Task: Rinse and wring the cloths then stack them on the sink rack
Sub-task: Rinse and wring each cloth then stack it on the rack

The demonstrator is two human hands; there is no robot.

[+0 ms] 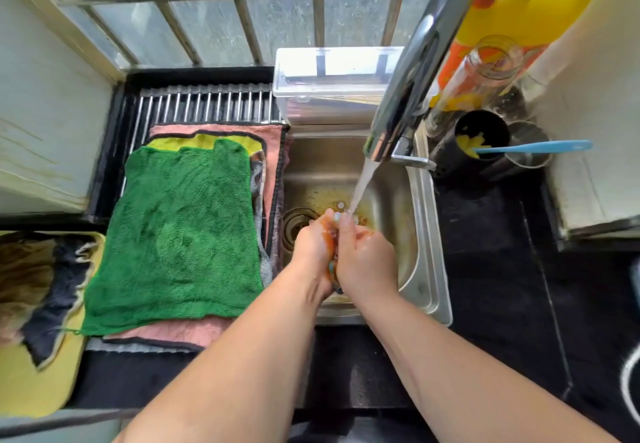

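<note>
Mid-sink [426, 235], left hand [313, 247] and right hand [367, 263] squeeze cloth [331, 235].

You have no text, brand, number or sign here that can be read. The orange patch on the yellow jug [549, 13] may be a label, but it is blurred and partly hidden behind the tap [414, 65], so you cannot make out any lettering on it.
</note>
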